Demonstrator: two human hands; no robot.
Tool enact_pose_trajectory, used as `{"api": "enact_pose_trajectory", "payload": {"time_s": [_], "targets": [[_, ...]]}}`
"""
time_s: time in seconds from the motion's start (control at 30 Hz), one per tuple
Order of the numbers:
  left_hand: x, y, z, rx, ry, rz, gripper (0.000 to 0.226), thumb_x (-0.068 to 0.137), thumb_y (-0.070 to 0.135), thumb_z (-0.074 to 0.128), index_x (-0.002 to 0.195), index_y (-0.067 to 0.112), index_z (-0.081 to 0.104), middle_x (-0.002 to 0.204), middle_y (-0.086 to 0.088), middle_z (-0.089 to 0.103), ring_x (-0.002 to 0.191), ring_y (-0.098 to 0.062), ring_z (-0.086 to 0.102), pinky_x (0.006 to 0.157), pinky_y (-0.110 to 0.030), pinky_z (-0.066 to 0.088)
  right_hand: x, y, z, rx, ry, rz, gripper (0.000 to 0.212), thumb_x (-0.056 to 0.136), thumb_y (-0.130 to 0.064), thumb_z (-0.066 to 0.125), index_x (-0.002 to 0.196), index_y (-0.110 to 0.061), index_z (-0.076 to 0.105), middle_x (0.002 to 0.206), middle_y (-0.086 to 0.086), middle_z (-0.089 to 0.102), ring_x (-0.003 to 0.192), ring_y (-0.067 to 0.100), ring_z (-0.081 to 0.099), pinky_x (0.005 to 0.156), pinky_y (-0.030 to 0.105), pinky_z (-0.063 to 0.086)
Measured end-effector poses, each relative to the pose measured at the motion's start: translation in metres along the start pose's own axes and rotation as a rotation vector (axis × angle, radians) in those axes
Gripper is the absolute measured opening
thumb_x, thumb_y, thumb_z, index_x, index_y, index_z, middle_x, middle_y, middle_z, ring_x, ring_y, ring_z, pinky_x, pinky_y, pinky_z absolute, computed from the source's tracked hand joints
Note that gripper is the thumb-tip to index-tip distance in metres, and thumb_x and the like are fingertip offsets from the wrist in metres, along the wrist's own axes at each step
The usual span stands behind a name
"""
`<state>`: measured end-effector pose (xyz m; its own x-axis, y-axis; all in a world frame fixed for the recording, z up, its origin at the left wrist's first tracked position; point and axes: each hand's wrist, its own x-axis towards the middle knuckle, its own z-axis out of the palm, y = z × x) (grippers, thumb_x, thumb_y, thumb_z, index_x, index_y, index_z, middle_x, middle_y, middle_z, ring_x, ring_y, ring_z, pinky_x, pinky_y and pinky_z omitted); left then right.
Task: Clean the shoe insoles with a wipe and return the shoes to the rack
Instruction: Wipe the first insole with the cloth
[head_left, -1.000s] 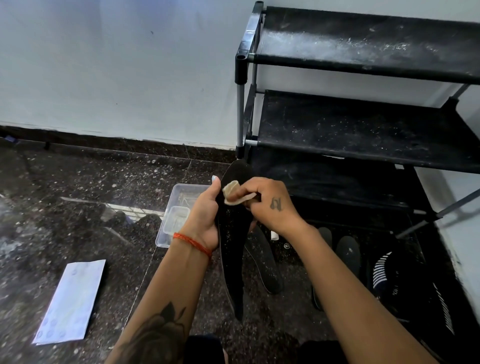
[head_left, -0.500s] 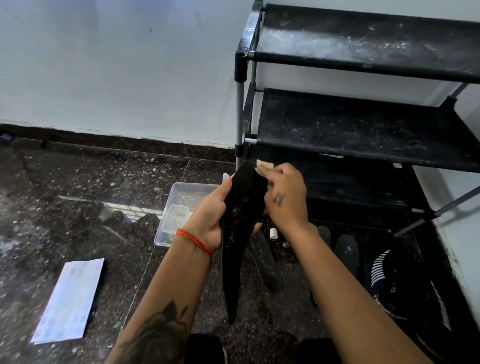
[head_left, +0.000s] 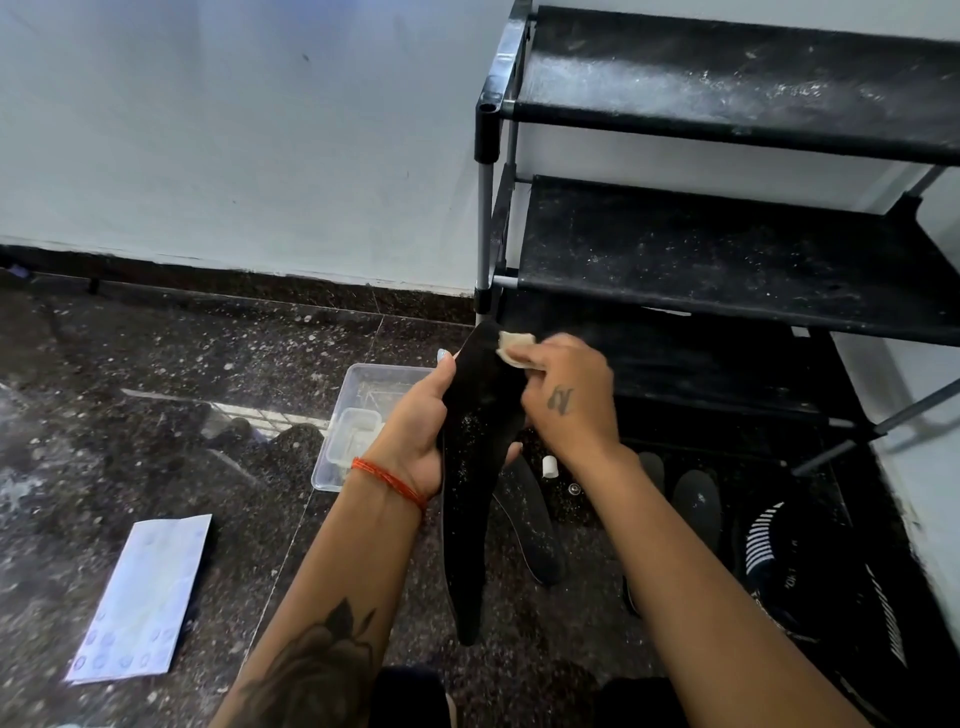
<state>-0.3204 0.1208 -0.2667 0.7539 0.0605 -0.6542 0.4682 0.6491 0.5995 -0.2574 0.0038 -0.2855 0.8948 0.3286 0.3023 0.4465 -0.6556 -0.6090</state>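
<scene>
Left hand (head_left: 421, 431) grips the insole (head_left: 475, 467) mid-length, right hand (head_left: 566, 400) pinches the wipe (head_left: 514, 344) at its unsupported tip — pressure there may fold it.

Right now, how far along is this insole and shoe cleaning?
Midway at best. In hand: the left hand holds a black insole upright while the right hand rubs a wipe near its top. White specks remain lower down. Left: other insoles and a shoe lie on the floor; the rack shelves hold no shoes.
</scene>
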Motion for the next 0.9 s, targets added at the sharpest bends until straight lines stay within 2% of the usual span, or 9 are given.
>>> {"api": "enact_pose_trajectory", "payload": {"time_s": [0.07, 0.13, 0.23, 0.37, 0.53, 0.7, 0.77, 0.83, 0.9], "targets": [[0.001, 0.001, 0.000, 0.007, 0.009, 0.004, 0.057, 0.097, 0.057, 0.027, 0.102, 0.014, 0.065, 0.093, -0.016, 0.070, 0.082, -0.032, 0.065, 0.082, -0.050, 0.046, 0.002, 0.010, -0.007, -0.045, 0.035, 0.107, 0.038, 0.081, 0.003, 0.051, 0.108, -0.015, 0.070, 0.094, 0.009, 0.065, 0.090, 0.023, 0.059, 0.076, 0.025, 0.045], [0.001, 0.002, 0.001, -0.001, 0.008, -0.004, 0.058, 0.097, 0.058, 0.026, 0.110, 0.014, 0.062, 0.101, -0.017, 0.068, 0.085, -0.033, 0.064, 0.081, -0.049, 0.047, 0.004, 0.008, -0.012, 0.011, 0.151, 0.134, 0.032, 0.084, -0.001, 0.055, 0.110, -0.014, 0.069, 0.095, 0.007, 0.066, 0.088, 0.019, 0.060, 0.074, 0.017, 0.042], [0.002, 0.001, 0.003, -0.010, -0.012, -0.004, 0.059, 0.097, 0.058, 0.024, 0.112, 0.015, 0.061, 0.097, -0.014, 0.067, 0.081, -0.030, 0.064, 0.077, -0.046, 0.048, 0.004, -0.009, -0.005, 0.138, 0.185, -0.012, 0.032, 0.081, 0.001, 0.059, 0.106, -0.016, 0.071, 0.091, 0.003, 0.066, 0.080, 0.012, 0.059, 0.071, 0.004, 0.038], [-0.001, 0.000, 0.002, -0.034, -0.043, -0.022, 0.062, 0.097, 0.058, 0.023, 0.115, 0.012, 0.060, 0.092, -0.013, 0.069, 0.075, -0.026, 0.067, 0.067, -0.039, 0.055, -0.003, -0.013, 0.008, 0.078, 0.027, -0.141, 0.033, 0.086, -0.004, 0.055, 0.110, -0.022, 0.070, 0.090, 0.002, 0.063, 0.087, 0.018, 0.056, 0.076, 0.018, 0.038], [0.002, 0.001, 0.001, -0.014, -0.007, -0.004, 0.056, 0.097, 0.057, 0.026, 0.120, 0.017, 0.059, 0.105, -0.016, 0.065, 0.090, -0.033, 0.062, 0.081, -0.051, 0.046, -0.002, 0.011, 0.001, -0.057, -0.010, 0.113, 0.033, 0.092, -0.007, 0.046, 0.119, -0.016, 0.063, 0.094, 0.008, 0.057, 0.089, 0.022, 0.055, 0.071, 0.020, 0.038], [0.003, 0.002, 0.001, -0.026, -0.020, -0.005, 0.058, 0.097, 0.058, 0.025, 0.106, 0.015, 0.063, 0.097, -0.015, 0.068, 0.086, -0.032, 0.063, 0.081, -0.049, 0.047, 0.003, -0.005, -0.004, 0.075, 0.156, 0.028, 0.032, 0.088, -0.004, 0.053, 0.117, -0.013, 0.064, 0.091, -0.001, 0.052, 0.081, 0.009, 0.048, 0.065, -0.001, 0.034], [0.001, 0.001, 0.002, -0.029, -0.040, -0.022, 0.061, 0.097, 0.058, 0.024, 0.104, 0.012, 0.063, 0.090, -0.014, 0.068, 0.078, -0.028, 0.065, 0.073, -0.044, 0.052, -0.001, -0.013, 0.004, 0.076, 0.076, -0.096, 0.030, 0.091, -0.006, 0.052, 0.117, -0.014, 0.065, 0.093, 0.003, 0.055, 0.086, 0.012, 0.049, 0.072, 0.004, 0.035], [0.000, 0.000, 0.003, -0.021, -0.039, -0.024, 0.062, 0.098, 0.057, 0.024, 0.106, 0.009, 0.063, 0.087, -0.014, 0.069, 0.073, -0.027, 0.067, 0.066, -0.040, 0.055, -0.004, -0.012, 0.010, 0.035, -0.010, -0.129, 0.030, 0.095, -0.012, 0.048, 0.121, -0.014, 0.062, 0.098, 0.005, 0.054, 0.094, 0.017, 0.049, 0.079, 0.019, 0.043], [-0.002, 0.001, 0.003, -0.022, -0.029, -0.028, 0.061, 0.097, 0.058, 0.025, 0.110, 0.010, 0.061, 0.095, -0.015, 0.068, 0.083, -0.030, 0.064, 0.075, -0.045, 0.051, -0.004, -0.001, 0.011, -0.057, -0.045, -0.060, 0.032, 0.095, -0.009, 0.044, 0.122, -0.013, 0.060, 0.100, 0.007, 0.052, 0.096, 0.022, 0.050, 0.078, 0.025, 0.044]]}}
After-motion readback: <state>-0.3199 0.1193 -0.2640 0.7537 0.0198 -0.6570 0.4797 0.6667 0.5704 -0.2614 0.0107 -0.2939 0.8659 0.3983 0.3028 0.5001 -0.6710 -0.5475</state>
